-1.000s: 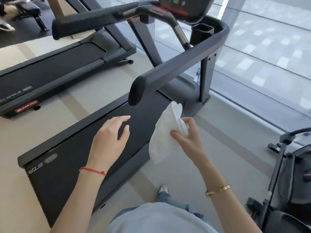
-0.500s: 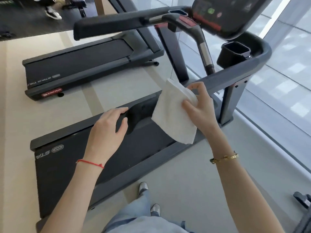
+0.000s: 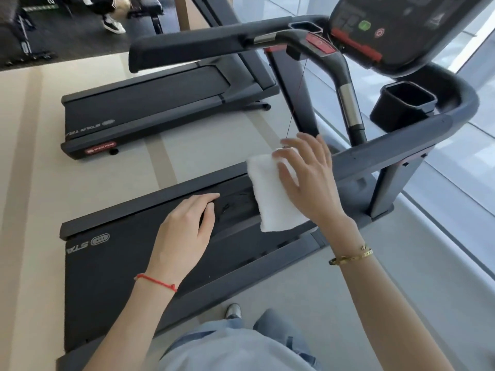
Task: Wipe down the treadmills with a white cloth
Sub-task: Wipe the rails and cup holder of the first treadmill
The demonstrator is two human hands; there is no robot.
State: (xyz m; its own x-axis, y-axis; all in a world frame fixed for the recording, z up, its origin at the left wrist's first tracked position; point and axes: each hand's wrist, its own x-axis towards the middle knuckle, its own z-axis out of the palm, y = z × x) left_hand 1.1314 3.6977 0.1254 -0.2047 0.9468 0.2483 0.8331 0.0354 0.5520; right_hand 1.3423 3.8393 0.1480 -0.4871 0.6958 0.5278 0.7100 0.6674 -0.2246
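A dark treadmill point(image 3: 112, 277) lies in front of me, belt to the left and console point(image 3: 388, 30) up on the right. Its near handrail point(image 3: 235, 207) runs from the console toward me. My right hand point(image 3: 308, 178) presses a folded white cloth point(image 3: 270, 199) flat over that handrail, fingers spread on top. My left hand point(image 3: 184, 231) lies over the handrail's free end, fingers curled on it, a short gap left of the cloth. The part of the rail under the cloth is hidden.
A second treadmill point(image 3: 150, 103) stands parallel farther back. A black cup holder point(image 3: 404, 105) sits below the console. A floor-level window point(image 3: 455, 183) runs along the right. Another person's shoe point(image 3: 113, 24) shows at the top left. My foot point(image 3: 233, 310) is beside the deck.
My right hand lifted the cloth from beside the deck and laid it flat on the near handrail. My left hand came down onto the rail's end. My view moved closer to the console.
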